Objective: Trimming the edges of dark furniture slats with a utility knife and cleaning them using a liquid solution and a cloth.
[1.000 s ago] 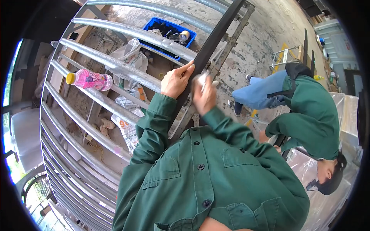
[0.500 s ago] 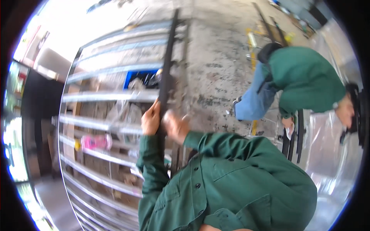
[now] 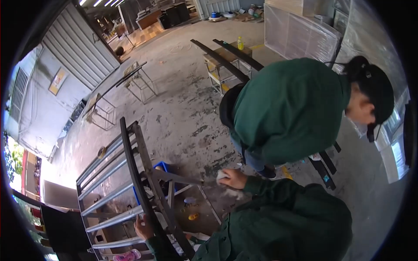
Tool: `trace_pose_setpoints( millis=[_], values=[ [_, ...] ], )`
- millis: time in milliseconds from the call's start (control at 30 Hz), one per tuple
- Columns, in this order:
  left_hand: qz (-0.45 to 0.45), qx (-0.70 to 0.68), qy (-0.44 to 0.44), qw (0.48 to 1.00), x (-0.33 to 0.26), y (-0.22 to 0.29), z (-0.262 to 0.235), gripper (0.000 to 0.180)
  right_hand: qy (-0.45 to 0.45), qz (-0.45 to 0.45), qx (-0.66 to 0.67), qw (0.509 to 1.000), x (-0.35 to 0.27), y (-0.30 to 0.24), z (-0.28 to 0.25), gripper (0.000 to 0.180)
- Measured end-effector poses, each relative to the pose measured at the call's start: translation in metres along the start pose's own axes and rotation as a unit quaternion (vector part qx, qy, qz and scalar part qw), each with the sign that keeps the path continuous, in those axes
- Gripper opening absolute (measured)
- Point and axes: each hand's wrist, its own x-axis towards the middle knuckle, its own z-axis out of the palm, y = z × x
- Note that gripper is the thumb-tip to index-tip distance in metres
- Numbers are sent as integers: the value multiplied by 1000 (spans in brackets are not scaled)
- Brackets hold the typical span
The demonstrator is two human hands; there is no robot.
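A long black bar (image 3: 134, 167) lies along the near side of a metal rack with silvery rails (image 3: 114, 196). At the bar's left edge is my left hand (image 3: 143, 228), its fingers closed on the bar near the lower part of the view. My right hand (image 3: 236, 179) is held out over the floor, off to the right of the bar. Its fingers pinch a crumpled white wad (image 3: 222, 175), perhaps cloth or cotton; which of these I cannot tell.
A co-worker in a green shirt (image 3: 289, 108) bends over close by on the right, beside black bars (image 3: 322, 172). More bars rest on a stool (image 3: 222, 58) with a yellow bottle (image 3: 240, 42). Below the rack are a blue crate (image 3: 162, 166) and a pink bottle (image 3: 127, 255).
My view has swung up toward the far floor and doorway. My right hand has left the bar and moved right with the white wad. My left hand stays at the bar.
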Motion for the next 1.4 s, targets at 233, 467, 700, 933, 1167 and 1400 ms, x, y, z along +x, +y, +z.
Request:
trace_pose_setpoints(
  millis=[233,467,700,933,1167,1400],
  values=[
    [1,-321,29,947,-25,160,13,19,61,72,-10,995,-29,35,-80,53],
    [-126,-537,-459,696,-154,351,54,30,69,1,188,980,-59,-3,-83,16],
    [-51,-474,-534,698,-165,377,26,24,100,-101,56,988,-95,5,-104,17],
    [75,-452,-312,832,-168,333,25,24,52,87,158,982,-112,19,-111,27],
    [46,-328,-66,941,-133,204,-45,18,-76,107,312,941,-88,-30,-46,36],
    [-57,-176,56,981,-107,60,-101,18,-272,117,245,923,-31,-66,94,22]
  ],
)
